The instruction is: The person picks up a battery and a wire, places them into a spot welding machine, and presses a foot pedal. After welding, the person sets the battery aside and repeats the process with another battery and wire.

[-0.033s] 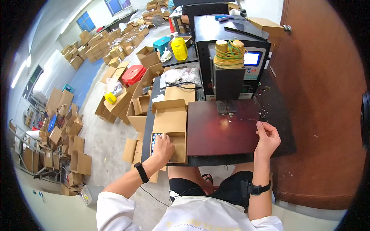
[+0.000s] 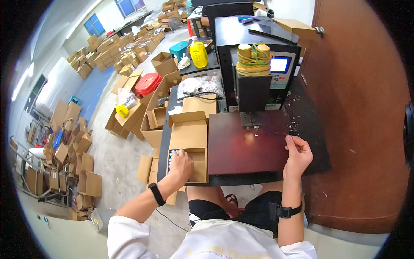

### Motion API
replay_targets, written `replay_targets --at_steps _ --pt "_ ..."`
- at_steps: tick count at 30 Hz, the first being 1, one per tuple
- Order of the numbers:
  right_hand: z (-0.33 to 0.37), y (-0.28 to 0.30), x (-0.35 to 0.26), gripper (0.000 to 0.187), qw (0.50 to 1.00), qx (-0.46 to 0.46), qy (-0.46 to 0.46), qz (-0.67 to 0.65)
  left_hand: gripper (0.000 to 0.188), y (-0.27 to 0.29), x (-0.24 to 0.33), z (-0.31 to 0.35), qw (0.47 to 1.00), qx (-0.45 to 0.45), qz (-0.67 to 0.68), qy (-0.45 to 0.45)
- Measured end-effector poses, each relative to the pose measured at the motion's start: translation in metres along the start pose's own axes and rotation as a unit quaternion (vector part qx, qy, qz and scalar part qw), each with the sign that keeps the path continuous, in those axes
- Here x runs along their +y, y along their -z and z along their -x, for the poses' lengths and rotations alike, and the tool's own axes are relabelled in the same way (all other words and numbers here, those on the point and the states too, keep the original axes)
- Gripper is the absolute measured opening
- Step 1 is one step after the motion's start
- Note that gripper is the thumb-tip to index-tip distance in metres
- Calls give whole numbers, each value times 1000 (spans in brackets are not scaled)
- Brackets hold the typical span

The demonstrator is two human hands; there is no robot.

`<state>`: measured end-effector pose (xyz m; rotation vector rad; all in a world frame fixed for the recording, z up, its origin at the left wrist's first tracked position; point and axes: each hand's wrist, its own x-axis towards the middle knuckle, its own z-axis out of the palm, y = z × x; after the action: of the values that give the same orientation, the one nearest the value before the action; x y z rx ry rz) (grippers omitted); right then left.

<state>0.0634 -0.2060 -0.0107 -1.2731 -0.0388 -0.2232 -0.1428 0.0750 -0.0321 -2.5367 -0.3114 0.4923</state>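
Observation:
My left hand (image 2: 183,165) reaches into an open cardboard box (image 2: 199,171) at the table's left front edge. Its fingers are curled down beside a row of small round blue-and-white pieces (image 2: 171,160); its fingertips are hidden. Over the right edge of a dark red board (image 2: 228,155), my right hand (image 2: 299,153) pinches a thin dark wire (image 2: 279,133) between thumb and forefinger. The wire runs left toward two small metal tips (image 2: 252,127) under the head of a black bench machine (image 2: 254,95). A bright spot glows on the board just below those tips.
Rubber bands (image 2: 253,67) wrap two gold cylinders on the machine. Small bits (image 2: 293,123) lie scattered right of the board. A yellow bottle (image 2: 198,54) stands behind, left of the machine. Cartons (image 2: 157,116) crowd the floor at left, with a red stool (image 2: 148,83). A brown door (image 2: 358,129) is at right.

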Motion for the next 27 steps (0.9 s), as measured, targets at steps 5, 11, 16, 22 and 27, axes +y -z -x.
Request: replay_targets --at_steps 5,11,16,22,27 --pt "0 -5 -3 13 1000 2 -3 -11 21 45 -41 8 985 76 152 -13" --pt "-4 -6 -10 13 999 11 -46 -11 21 93 -30 -18 829 239 490 -125" --pt "-5 -8 -7 13 998 0 -64 -17 27 119 22 -48 708 227 668 -38" --pt "-6 -10 -8 12 997 -3 -80 -25 26 130 51 -73 696 302 652 -2" --pt "-5 -11 -7 12 997 -10 -81 -19 28 125 59 -82 690 303 657 12"
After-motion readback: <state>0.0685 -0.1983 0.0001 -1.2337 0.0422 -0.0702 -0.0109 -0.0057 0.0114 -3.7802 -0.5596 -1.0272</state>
